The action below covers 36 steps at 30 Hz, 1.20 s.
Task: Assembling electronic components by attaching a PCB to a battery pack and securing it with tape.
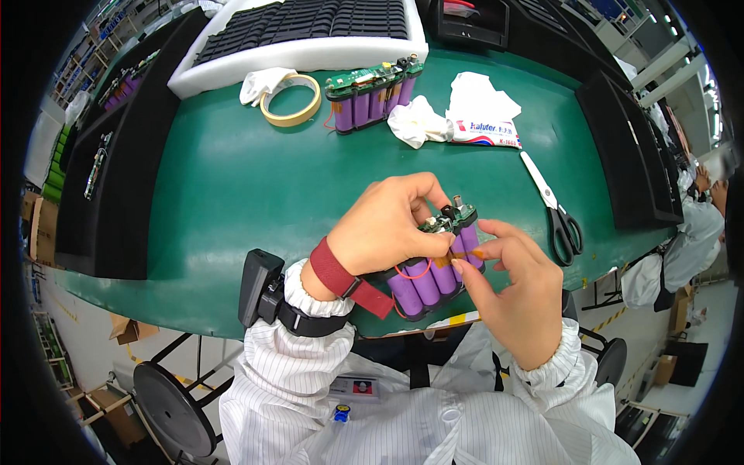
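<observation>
A battery pack (pixel 425 288) of purple cells with a green circuit board along its top lies tilted near the table's front edge. My left hand (pixel 387 221) is closed over the board side, thumb and fingers gripping the pack and hiding part of it. A thin red wire loops out below the thumb. At the pack's right end, my right hand (pixel 515 283) pinches a short strip of amber tape (pixel 466 254) between thumb and fingers, against the cells. More amber tape (pixel 441 263) shows on the cells between the hands.
Across the green table (pixel 232 194) stand a second battery pack (pixel 372 101), a tape roll (pixel 291 101), a white glue tube (pixel 484 132) with crumpled tissue, and scissors (pixel 554 209). Black trays (pixel 116 178) flank the sides; a white foam box (pixel 298 50) sits behind.
</observation>
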Available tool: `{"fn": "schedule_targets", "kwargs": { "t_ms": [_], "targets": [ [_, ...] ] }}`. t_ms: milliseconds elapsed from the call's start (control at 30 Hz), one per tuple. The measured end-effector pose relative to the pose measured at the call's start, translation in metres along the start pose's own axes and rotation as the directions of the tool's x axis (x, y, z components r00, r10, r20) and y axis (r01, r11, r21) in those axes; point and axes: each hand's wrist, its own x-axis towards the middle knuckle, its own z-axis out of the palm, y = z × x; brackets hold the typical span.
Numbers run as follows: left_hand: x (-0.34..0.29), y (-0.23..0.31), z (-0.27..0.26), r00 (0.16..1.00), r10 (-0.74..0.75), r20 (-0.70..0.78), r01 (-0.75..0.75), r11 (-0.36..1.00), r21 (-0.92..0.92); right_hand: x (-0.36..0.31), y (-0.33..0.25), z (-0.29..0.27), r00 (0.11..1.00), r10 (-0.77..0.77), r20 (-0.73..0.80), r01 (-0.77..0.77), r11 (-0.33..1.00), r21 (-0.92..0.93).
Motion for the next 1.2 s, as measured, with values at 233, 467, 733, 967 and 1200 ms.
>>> {"fn": "schedule_targets", "kwargs": {
  "t_ms": [233,467,733,967,1200],
  "targets": [
    [-0.001,0.001,0.001,0.999,0.041,0.019,-0.041,0.999,-0.012,0.015,-0.006,-0.016,0.984,-0.071,0.164,0.097,0.983,-0.156],
    [-0.002,-0.003,0.002,0.995,0.099,0.021,-0.099,0.995,0.025,0.023,0.001,-0.012,0.979,-0.118,0.166,0.151,0.968,-0.199],
    [-0.005,-0.001,0.0,0.994,0.102,0.027,-0.104,0.993,0.053,0.024,-0.009,-0.024,0.993,0.003,0.116,0.009,0.994,-0.106],
    [0.0,-0.01,0.005,0.99,0.138,-0.027,-0.139,0.99,-0.031,0.013,0.024,-0.018,0.984,-0.009,0.175,-0.004,0.997,0.076],
    [-0.005,0.0,0.001,0.998,0.058,0.028,-0.059,0.998,0.028,0.021,0.037,-0.01,0.982,-0.021,0.186,-0.006,0.99,0.144]
  ]
}}
